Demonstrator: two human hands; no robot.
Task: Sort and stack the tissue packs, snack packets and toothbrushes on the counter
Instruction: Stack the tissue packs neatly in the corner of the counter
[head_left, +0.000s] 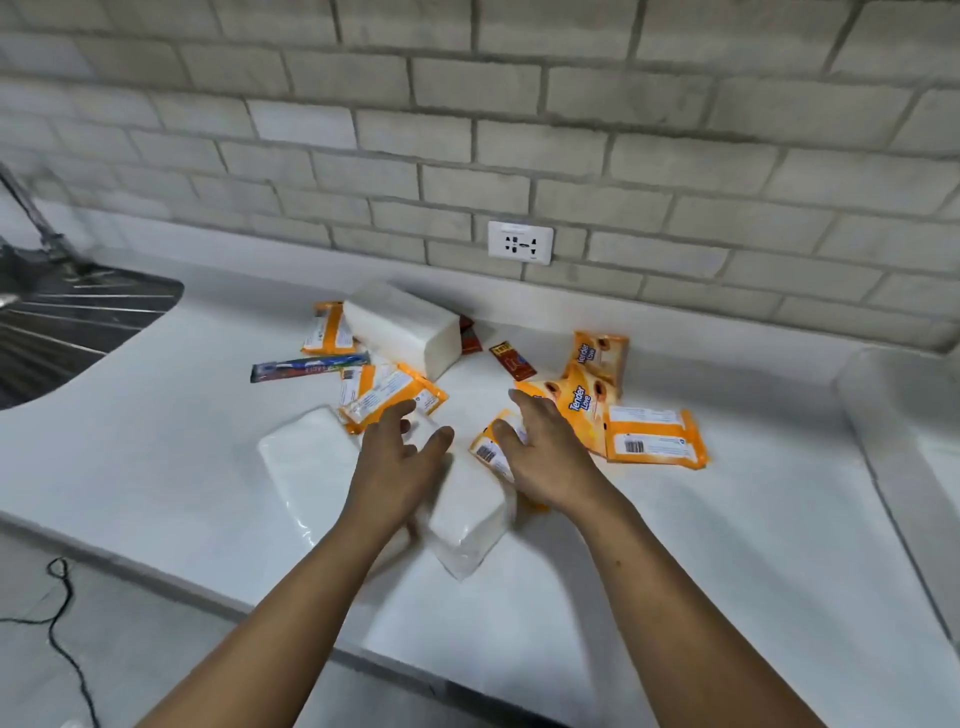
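Early days here: nothing is sorted or stacked yet. On the white counter (675, 545), orange packets lie loose at centre (389, 395) and centre right (654, 441). A toothbrush (311, 366) sits alone left of centre, with a red sachet (511, 361) further up. One white tissue pack (400, 327) is up by the wall and another (306, 462) is left of centre. Practically the whole job remains.

Both forearms reach in from the bottom edge. The left hand (400, 462) is spread flat with its fingers fanned over the nearest tissue pack (467, 519), just below mid-frame. The right hand (545, 452) is loose too, its straight fingers laid across a barcode-side orange packet (485, 452). Neither hand grasps anything, though blur makes actual contact hard to call.
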